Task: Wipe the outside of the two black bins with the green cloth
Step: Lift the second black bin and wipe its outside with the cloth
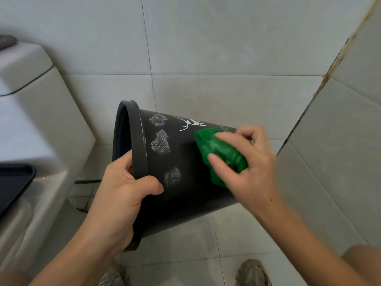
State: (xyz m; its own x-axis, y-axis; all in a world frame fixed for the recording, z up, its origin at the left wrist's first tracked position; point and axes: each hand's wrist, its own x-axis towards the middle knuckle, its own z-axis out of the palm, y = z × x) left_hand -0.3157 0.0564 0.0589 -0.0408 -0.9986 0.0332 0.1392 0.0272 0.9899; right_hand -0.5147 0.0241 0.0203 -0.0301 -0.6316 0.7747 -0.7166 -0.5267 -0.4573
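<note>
Head view, tiled bathroom corner. One round black plastic bin [185, 172] is held off the floor, tipped on its side with the open mouth facing left and the base pointing right. Only this one bin is in view.

Left hand [121, 188]: grip clenched on the bin's rim at the lower near edge. The thumb lies on the outer wall just below the rim band; the fingers curl over the rim into the mouth.

Right hand [247, 162]: grip grasping a bunched bright green cloth [221, 154], pressing it against the bin's outer wall toward the base end. Fingers spread over the top of the cloth; cloth in full contact with the wall. Hand slightly motion-blurred.

Bin surface: three patches of whitish scribbled marks [161, 142] sit on the outer wall near the rim, left of the cloth and not touched by it. A white printed logo [192, 123] sits on the upper side of the wall, just above and left of the cloth; its right part is hidden by the cloth.

Surroundings: white ceramic toilet tank [37, 112] at left, close to the bin's mouth but apart from it. A dark flat tray-like object [12, 182] shows at the left edge. Pale grey floor tiles [206, 234] below, with two grey sneakers [252, 272] at the bottom edge. Dark staining runs along the wall joint [334, 65] at upper right.
</note>
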